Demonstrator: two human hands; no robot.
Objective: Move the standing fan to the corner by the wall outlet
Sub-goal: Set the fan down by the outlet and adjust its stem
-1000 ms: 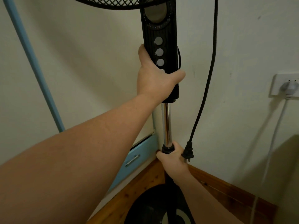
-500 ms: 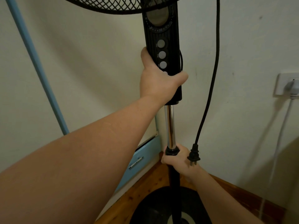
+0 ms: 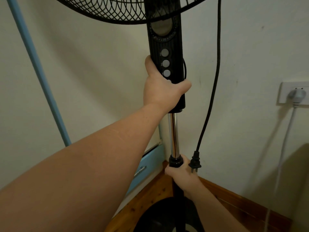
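My left hand [image 3: 161, 92] clenches the fan [image 3: 166, 64] at its control column, my right hand [image 3: 183, 174] grasps the upright pole lower down, and the outlet [image 3: 294, 92] lies near at 3 o'clock, nearer my right hand.

Blue pole [image 3: 36, 71] slanting across the left wall, top to lower middle. Blue panel [image 3: 147, 166] low along that wall, with a small metal handle [image 3: 140, 170]. Wooden skirting [image 3: 237, 200] along the foot of the right wall, meeting the corner. Wood floor [image 3: 143, 196] below. Grey plug [image 3: 297, 95] seated at the right edge, white lead [image 3: 284, 148] hanging down from it. Faint marks on the cream wall [image 3: 250, 56].
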